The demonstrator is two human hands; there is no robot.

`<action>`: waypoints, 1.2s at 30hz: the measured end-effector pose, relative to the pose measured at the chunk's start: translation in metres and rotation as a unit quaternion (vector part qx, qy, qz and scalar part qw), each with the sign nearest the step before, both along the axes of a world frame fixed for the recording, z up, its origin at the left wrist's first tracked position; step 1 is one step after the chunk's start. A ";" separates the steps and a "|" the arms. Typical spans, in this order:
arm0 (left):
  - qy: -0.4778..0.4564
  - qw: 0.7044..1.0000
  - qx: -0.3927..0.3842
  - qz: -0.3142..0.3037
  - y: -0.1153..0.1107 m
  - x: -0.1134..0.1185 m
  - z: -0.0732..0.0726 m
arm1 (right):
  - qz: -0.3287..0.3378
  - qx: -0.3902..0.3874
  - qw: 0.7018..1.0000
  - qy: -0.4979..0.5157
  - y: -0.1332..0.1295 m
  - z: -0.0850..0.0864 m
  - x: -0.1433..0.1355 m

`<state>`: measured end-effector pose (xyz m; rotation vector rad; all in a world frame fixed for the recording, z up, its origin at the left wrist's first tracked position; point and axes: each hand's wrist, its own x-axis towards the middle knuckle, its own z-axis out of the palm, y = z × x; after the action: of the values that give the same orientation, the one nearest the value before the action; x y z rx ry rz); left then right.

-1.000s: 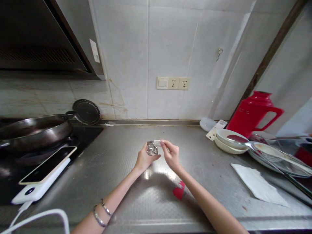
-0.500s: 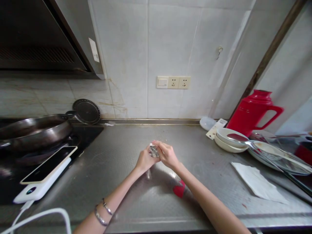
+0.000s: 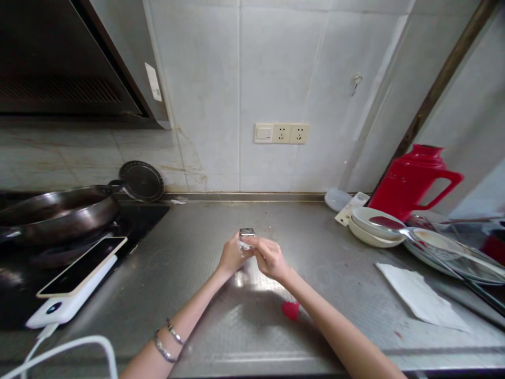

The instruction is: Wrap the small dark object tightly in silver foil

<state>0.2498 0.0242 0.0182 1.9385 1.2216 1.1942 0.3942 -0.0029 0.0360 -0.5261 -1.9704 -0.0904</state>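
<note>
My left hand [image 3: 232, 256] is closed around a small shiny silver object [image 3: 247, 231] with a squarish, dark glossy top. What kind of object it is, I cannot make out. Pressed against its near side are the bent fingers of my right hand [image 3: 270, 257], with a crumpled white scrap [image 3: 244, 245], like tissue, pinched there. Fingers cover most of the object. Both hands are raised above the steel countertop [image 3: 205, 326]. Beside my right forearm lies a flat red piece [image 3: 291, 310], partly hidden by the arm.
To the left, a steel pan [image 3: 67, 216] sits on the black cooktop, near a phone [image 3: 84, 266] on a white power bank [image 3: 69, 310] with a cable. On the right are a white napkin [image 3: 418, 297], stacked bowls [image 3: 371, 239], plates with utensils, and a red thermos jug [image 3: 412, 181].
The silver object has turned, so its squarish dark top now shows above my fingers. My right fingers have shifted to its near side, and the white scrap is more visible.
</note>
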 end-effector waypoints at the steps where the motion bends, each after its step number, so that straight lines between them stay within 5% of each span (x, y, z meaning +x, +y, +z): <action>1: 0.004 1.000 -0.018 0.010 -0.001 0.002 0.002 | -0.014 -0.012 0.999 0.039 0.002 0.002 0.002; 5: -0.012 0.998 -0.061 0.004 -0.008 0.008 0.007 | -0.067 -0.087 0.984 0.143 0.016 0.006 0.010; 10: -0.019 0.998 -0.055 -0.006 -0.010 0.008 0.004 | -0.037 -0.178 0.979 0.089 0.021 0.000 0.009; 21: -0.014 0.998 -0.066 -0.001 0.001 0.001 0.001 | 0.004 -0.036 0.999 -0.012 0.008 -0.004 0.002; 26: -0.008 0.996 -0.086 0.006 0.001 -0.002 0.006 | 0.032 -0.050 0.998 -0.004 0.004 -0.004 -0.001; 31: -0.042 0.991 -0.124 0.019 0.002 0.002 0.005 | 0.012 -0.195 0.976 0.101 0.004 0.006 0.001; 36: -0.089 0.983 -0.157 0.017 0.005 0.004 -0.004 | -0.081 -0.273 0.902 0.325 0.020 0.009 0.009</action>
<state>0.2535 0.0290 0.0139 1.5537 1.2663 1.0891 0.4031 0.0166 0.0448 -0.9447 -1.2703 0.4936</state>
